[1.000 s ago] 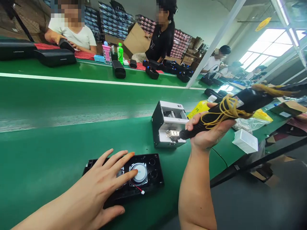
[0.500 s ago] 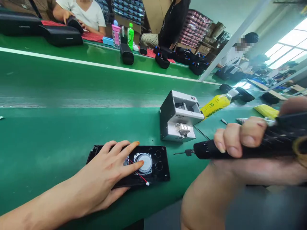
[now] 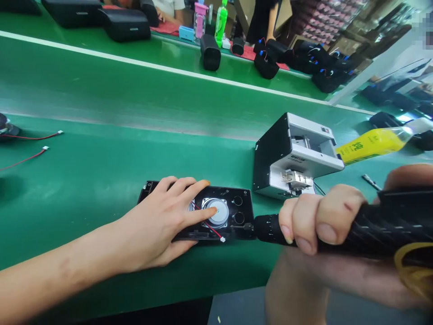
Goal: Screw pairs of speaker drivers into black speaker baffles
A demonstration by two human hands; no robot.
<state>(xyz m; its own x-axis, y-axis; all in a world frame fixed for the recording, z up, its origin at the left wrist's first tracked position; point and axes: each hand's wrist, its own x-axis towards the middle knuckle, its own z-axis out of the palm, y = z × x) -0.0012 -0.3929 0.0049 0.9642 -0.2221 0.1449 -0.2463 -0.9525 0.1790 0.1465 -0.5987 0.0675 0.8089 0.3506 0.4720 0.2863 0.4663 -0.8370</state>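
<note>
A black speaker panel [image 3: 241, 212] lies flat on the green bench [image 3: 101, 180], with a round silver driver [image 3: 218, 212] set in it and a red wire ending in a white plug [image 3: 222, 239]. My left hand [image 3: 165, 221] lies flat on the panel, fingers stretched out, the forefinger tip on the driver. My right hand [image 3: 321, 221] is wrapped round a black electric screwdriver [image 3: 368, 228]. Its bit [image 3: 241, 226] touches the panel's right edge.
A grey and white screw feeder box [image 3: 294, 158] stands just behind the panel, a yellow bottle [image 3: 368, 144] to its right. Red wires [image 3: 30, 137] lie at the far left. Black speaker housings [image 3: 125, 25], bottles and other people line the far side of the belt.
My right hand has brought the screwdriver from the feeder box down and left, so the bit now reaches the panel. The view has tilted down. My left hand stays on the driver.
</note>
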